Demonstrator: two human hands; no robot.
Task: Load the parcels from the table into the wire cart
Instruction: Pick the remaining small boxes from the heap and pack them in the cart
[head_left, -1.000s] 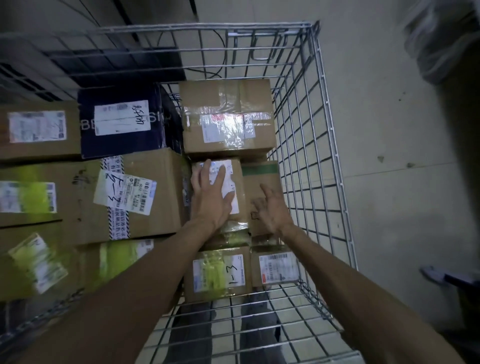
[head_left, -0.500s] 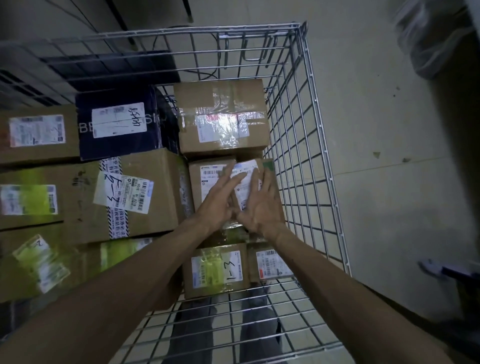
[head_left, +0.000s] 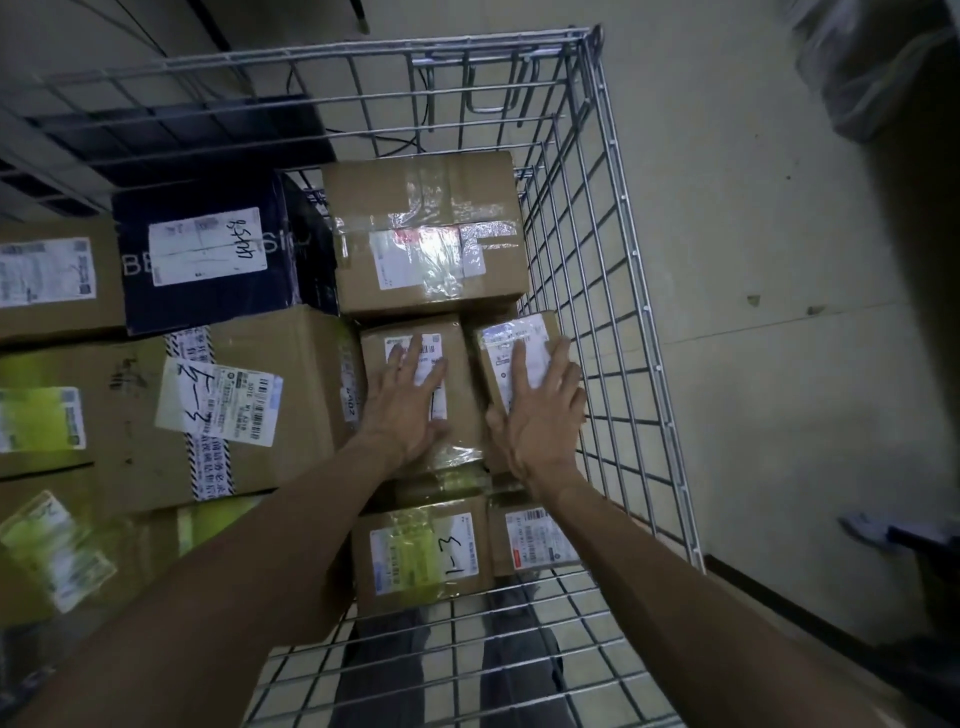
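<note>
Your left hand (head_left: 410, 410) lies flat and unclenched on the labelled parcel (head_left: 415, 395) in the wire cart (head_left: 597, 218), gripping nothing. Your right hand (head_left: 540, 415), just beside it, presses open-palmed on the small parcel (head_left: 519, 348), which sits tilted against the cart's right-hand mesh. Steady the first box, press the tilted one down evenly until level, and keep your fingertips (head_left: 519, 358) clear of the wires.

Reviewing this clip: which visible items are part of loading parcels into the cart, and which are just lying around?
Part of the job:
wire cart
small box under the left hand
small labelled parcel under the right hand
taped cardboard box
navy box

Just lying about:
black cables on the floor
plastic-wrapped bundle, blurred
</note>
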